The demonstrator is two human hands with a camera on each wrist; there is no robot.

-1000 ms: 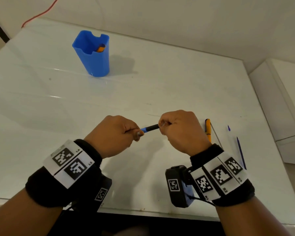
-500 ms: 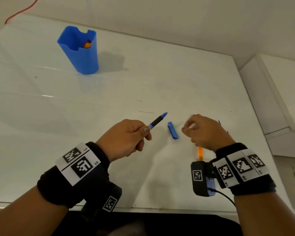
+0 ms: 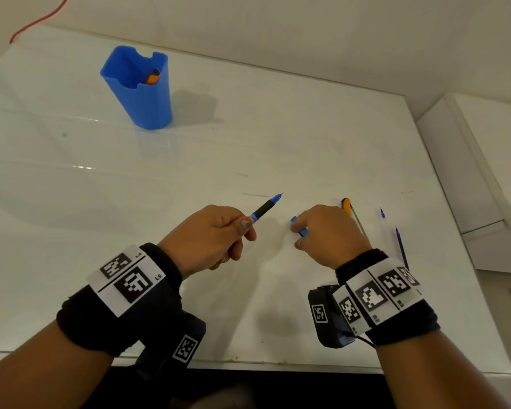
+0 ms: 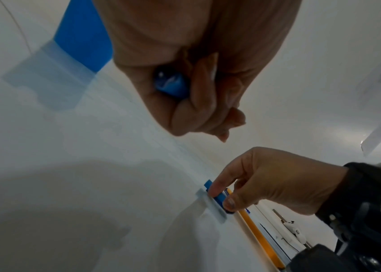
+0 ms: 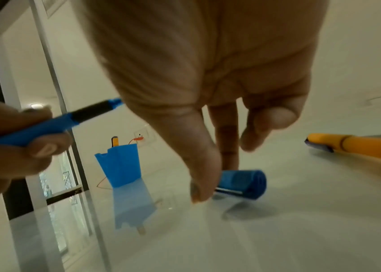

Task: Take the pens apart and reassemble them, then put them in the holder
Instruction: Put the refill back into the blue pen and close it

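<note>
The blue cap is pinched between thumb and fingertips of the right hand while it lies on the table. The blue pen is grasped in the curled left hand, tip bare and pointing away, just left of the right grip and clear of the surface.

The cap is judged light, stiff and smooth, apt to skid or roll on the glossy top, so it is best taken across its sides near the closed end, with the mouth left free. The pen is best held behind its black rubber sleeve.

Just right of the right grip lies an orange pen, and beyond it loose parts, apparently refills. Well beyond the left grip stands the blue holder, one orange pen end showing in it.
</note>
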